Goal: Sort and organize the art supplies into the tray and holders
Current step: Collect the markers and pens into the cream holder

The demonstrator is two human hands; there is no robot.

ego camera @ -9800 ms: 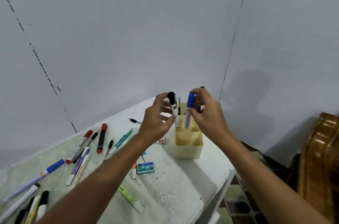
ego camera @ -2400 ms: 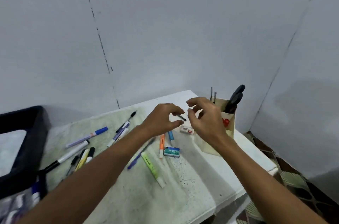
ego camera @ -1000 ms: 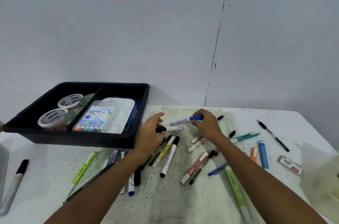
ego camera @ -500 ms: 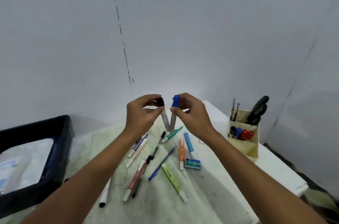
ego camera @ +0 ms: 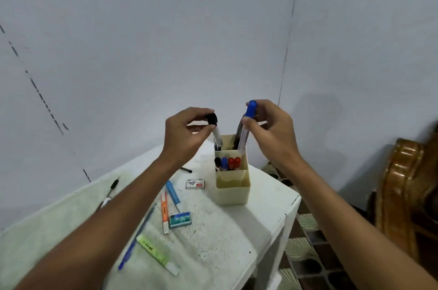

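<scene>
2 markers held above the holder
Left hand (ego camera: 183, 133) pinches a black-capped marker (ego camera: 214, 129), right hand (ego camera: 269, 128) pinches a blue-capped marker (ego camera: 246, 127); the cream holder (ego camera: 233, 186) stands just below both hands.

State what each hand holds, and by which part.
Left hand: black-capped marker, by its cap. Right hand: blue-capped marker, just below its cap.

Holder (ego camera: 233, 186) stands near the table's (ego camera: 237, 242) right corner, pens (ego camera: 166, 209) lying left.
</scene>
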